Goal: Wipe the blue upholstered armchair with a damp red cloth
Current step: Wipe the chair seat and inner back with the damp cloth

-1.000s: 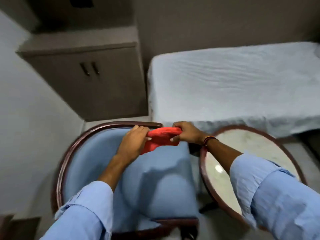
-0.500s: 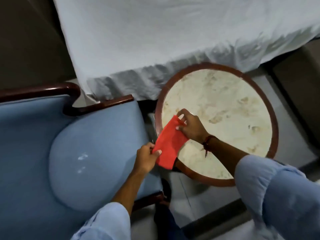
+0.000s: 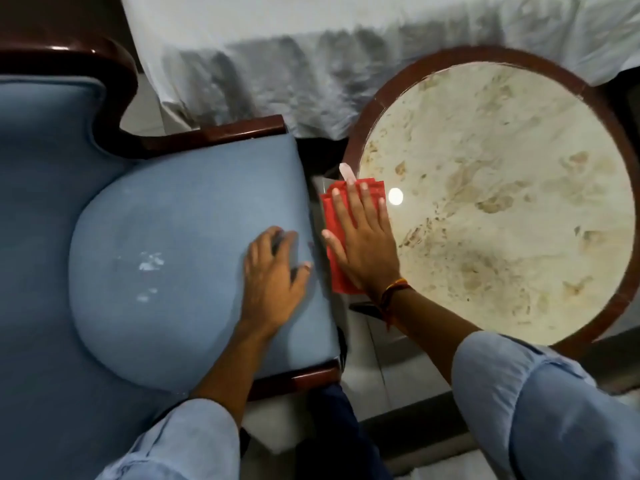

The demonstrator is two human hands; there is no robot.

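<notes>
Pressing the folded red cloth (image 3: 341, 237) flat under the spread right hand (image 3: 363, 244) at the tabletop (image 3: 502, 188) rim nearest the armchair (image 3: 180, 209), the person would do well to pinch it up firmly — the left hand (image 3: 273, 271), open, rests palm-down on the seat beside those pale marks (image 3: 150, 263) — and then wipe them with overlapping strokes.

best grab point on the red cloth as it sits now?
The red cloth lies folded flat under the right hand, seemingly on the round table's left edge. Its bare left strip, beside the thumb, looks best: pinch it from the armchair side, thumb sliding under the overhanging edge. The left hand rests on the seat.
</notes>
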